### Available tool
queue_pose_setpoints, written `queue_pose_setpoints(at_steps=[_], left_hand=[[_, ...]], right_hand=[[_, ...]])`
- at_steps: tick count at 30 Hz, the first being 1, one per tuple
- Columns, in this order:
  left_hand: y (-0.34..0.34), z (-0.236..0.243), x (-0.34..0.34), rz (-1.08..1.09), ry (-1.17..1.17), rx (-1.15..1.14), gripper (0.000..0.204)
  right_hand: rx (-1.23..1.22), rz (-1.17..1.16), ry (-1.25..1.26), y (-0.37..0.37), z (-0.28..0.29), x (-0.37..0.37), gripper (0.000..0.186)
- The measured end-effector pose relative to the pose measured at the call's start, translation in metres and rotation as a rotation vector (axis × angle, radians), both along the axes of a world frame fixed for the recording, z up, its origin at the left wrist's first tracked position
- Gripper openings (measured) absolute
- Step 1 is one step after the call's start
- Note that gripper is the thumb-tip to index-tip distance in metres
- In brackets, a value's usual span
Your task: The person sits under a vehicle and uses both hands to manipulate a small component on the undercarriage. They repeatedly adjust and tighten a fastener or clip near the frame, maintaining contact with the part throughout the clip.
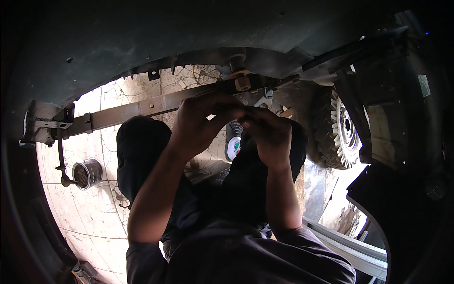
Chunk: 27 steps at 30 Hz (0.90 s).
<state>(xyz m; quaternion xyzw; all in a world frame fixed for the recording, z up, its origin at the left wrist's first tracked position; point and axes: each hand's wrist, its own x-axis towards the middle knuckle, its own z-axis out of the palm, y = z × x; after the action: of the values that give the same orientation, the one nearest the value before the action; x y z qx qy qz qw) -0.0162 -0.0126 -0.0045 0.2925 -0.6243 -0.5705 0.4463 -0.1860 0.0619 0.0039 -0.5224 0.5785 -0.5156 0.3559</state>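
Note:
My left hand (203, 118) and my right hand (271, 137) are raised in the middle, with their fingertips meeting. The fingers of both are bent and pinched together. Anything between them is too small or too dark to make out. Just above the fingertips, a large hex nut (242, 84) with a rusty washer hangs under the dark vehicle body. A long grey metal bar (163, 102) runs behind my left hand toward the left.
A dark body panel (142, 33) arches overhead. A treaded wheel (344, 124) stands at the right. To the left, an open round can (88, 173) lies on the cracked tiled floor (101, 208). A metal rail (352, 244) crosses the lower right.

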Motion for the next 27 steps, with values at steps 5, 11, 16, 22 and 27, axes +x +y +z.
queue_pose_setpoints(at_steps=[5,11,16,22,27], left_hand=[[0.0,0.01,0.002,-0.053,-0.131,0.026,0.014],[0.005,0.005,0.001,0.028,-0.17,-0.072,0.012],[0.003,-0.003,-0.002,0.109,-0.147,-0.25,0.011],[0.005,0.003,-0.003,-0.017,0.093,0.048,0.019],[-0.006,0.014,-0.004,-0.152,0.396,0.356,0.051]], right_hand=[[-0.025,-0.037,-0.193,0.001,-0.002,0.004,0.021],[0.088,-0.092,-0.234,0.003,-0.011,0.009,0.014],[0.025,-0.134,-0.244,0.001,-0.011,0.018,0.008],[-0.169,-0.067,-0.455,0.005,-0.005,0.015,0.011],[-0.2,-0.055,-0.292,-0.005,0.043,0.002,0.011]])
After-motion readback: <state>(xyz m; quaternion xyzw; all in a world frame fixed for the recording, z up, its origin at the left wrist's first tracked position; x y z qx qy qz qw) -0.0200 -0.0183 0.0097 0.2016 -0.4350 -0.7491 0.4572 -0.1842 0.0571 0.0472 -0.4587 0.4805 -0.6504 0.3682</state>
